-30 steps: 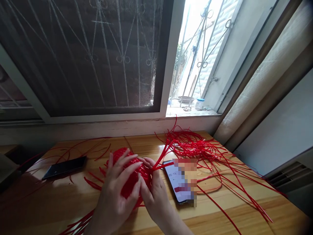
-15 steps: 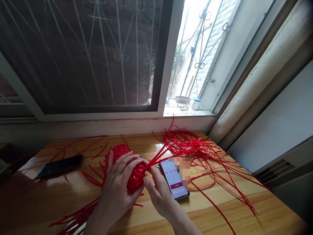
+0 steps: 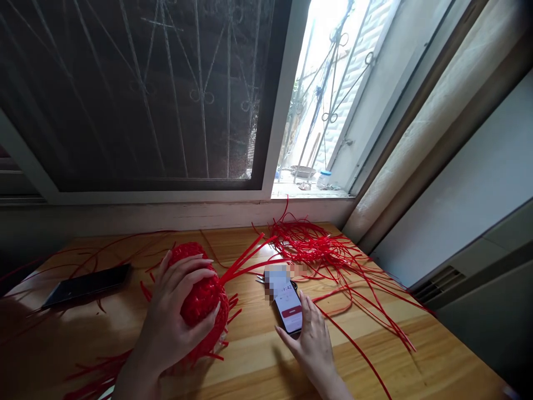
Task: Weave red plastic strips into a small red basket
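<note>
My left hand (image 3: 169,314) is wrapped around a rounded red woven piece (image 3: 202,300) made of plastic strands, its fingers over the top and the thumb on the near side. Several long loose strands (image 3: 244,261) stick out of its right side, and short ends poke out lower down. My right hand (image 3: 314,339) is over the lower right corner of a lit phone (image 3: 289,311), thumb and fingers apart, holding nothing. Whether its fingertips touch the phone I cannot tell. Metal tips (image 3: 260,279) of a tool show at the phone's left edge, the rest mostly hidden beneath it.
A tangled heap of red strands (image 3: 308,241) lies at the back right, with long ends trailing across the wooden table (image 3: 245,355). A dark phone (image 3: 87,286) rests at the left. More red strands (image 3: 100,369) lie at the front left. Behind stands a window (image 3: 166,197).
My right hand has left the red woven piece and moved right to the lit phone, its fingers spreading. My left hand still holds the piece, now tilted differently. The view has shifted slightly right.
</note>
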The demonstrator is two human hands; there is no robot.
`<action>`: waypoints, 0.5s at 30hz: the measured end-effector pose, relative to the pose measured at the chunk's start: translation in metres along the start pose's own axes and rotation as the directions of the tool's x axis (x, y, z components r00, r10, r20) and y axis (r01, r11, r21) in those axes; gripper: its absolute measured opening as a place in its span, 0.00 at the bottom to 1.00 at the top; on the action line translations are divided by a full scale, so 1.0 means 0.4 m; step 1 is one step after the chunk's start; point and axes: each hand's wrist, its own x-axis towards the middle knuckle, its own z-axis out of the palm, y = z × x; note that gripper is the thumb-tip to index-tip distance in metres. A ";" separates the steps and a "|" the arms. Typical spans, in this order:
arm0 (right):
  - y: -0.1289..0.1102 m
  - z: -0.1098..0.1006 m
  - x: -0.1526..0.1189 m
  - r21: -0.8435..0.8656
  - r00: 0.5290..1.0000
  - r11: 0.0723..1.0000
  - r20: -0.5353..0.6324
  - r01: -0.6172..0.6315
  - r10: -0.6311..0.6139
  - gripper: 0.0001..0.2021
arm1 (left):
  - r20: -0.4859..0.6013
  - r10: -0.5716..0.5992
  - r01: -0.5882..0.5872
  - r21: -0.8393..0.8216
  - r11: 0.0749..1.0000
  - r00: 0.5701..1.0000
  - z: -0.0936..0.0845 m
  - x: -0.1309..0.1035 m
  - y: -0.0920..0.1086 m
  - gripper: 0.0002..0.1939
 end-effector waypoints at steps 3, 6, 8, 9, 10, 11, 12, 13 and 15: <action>-0.003 0.014 -0.009 -0.049 0.997 0.998 0.059 -0.042 0.045 0.49 | 0.024 0.010 -0.010 0.000 1.000 1.000 0.002 0.000 0.000 0.21; -0.009 0.016 0.001 -0.057 0.996 0.997 0.069 -0.047 0.051 0.48 | 0.025 0.023 -0.022 -0.005 1.000 0.999 0.000 -0.002 -0.002 0.21; -0.010 0.014 0.009 -0.050 0.998 0.998 0.052 -0.039 0.042 0.48 | 0.023 0.025 -0.025 -0.009 1.000 0.999 -0.002 -0.003 -0.003 0.20; -0.008 0.014 0.012 -0.047 0.998 0.998 0.047 -0.036 0.039 0.47 | 0.023 0.023 -0.022 -0.009 1.000 0.999 -0.003 -0.003 -0.002 0.20; -0.006 0.013 0.014 -0.048 0.998 0.998 0.045 -0.037 0.039 0.47 | 0.025 0.020 -0.020 -0.007 1.000 1.000 -0.003 -0.003 -0.002 0.20; -0.003 0.012 0.016 -0.047 0.998 0.998 0.048 -0.041 0.043 0.47 | 0.026 0.018 -0.018 -0.005 1.000 0.999 -0.003 -0.003 -0.002 0.21; 0.001 0.011 0.019 -0.044 0.997 0.998 0.057 -0.047 0.050 0.46 | 0.029 0.018 -0.018 -0.002 1.000 0.999 -0.003 -0.002 -0.002 0.21; 0.006 0.010 0.022 -0.036 0.995 0.998 0.076 -0.060 0.062 0.45 | 0.031 0.018 -0.018 0.001 1.000 0.999 -0.003 -0.001 -0.002 0.21; 0.017 0.004 0.030 -0.009 0.985 0.994 0.134 -0.106 0.107 0.44 | 0.036 0.021 -0.022 0.005 1.000 0.999 -0.002 -0.001 -0.002 0.21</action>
